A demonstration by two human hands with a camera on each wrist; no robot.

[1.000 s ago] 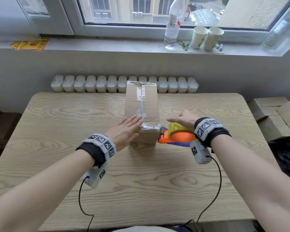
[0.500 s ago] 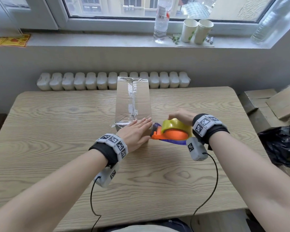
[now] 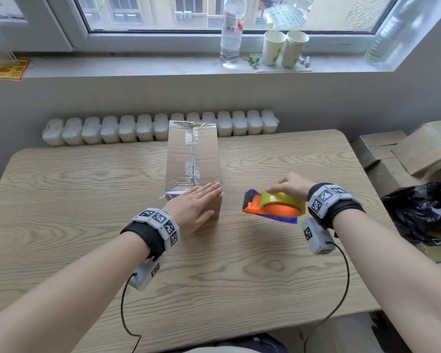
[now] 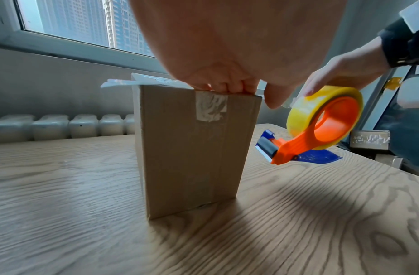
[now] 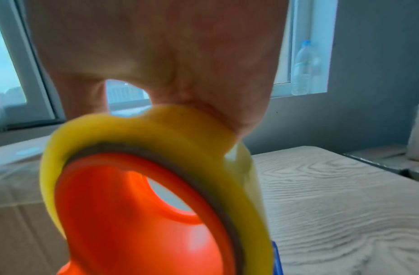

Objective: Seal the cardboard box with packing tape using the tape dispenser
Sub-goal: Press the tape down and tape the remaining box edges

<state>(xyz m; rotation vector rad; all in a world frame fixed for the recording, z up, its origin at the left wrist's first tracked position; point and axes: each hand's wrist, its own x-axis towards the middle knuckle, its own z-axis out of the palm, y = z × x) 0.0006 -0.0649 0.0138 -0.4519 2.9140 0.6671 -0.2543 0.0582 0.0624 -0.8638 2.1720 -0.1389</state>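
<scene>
A tall cardboard box (image 3: 192, 159) (image 4: 192, 152) stands mid-table, a strip of clear tape running along its top seam and folded over the near edge (image 4: 210, 108). My left hand (image 3: 192, 203) lies flat on the box's near top edge, fingers straight (image 4: 224, 87). My right hand (image 3: 289, 186) grips the orange tape dispenser (image 3: 273, 206) (image 4: 321, 130) (image 5: 142, 214) by its yellow tape roll (image 5: 203, 134), held above the table to the right of the box and apart from it. Its blade end points toward the box.
The wooden table (image 3: 214, 276) ends at a white radiator (image 3: 150, 127) under the windowsill. A bottle (image 3: 231, 31) and two paper cups (image 3: 283, 48) stand on the sill. Cardboard boxes (image 3: 418, 149) and a dark plastic bag (image 3: 423, 212) lie right of the table.
My right hand has pulled the dispenser away from the box's near end toward the right. My left hand has slid up onto the box's near top edge and stays there.
</scene>
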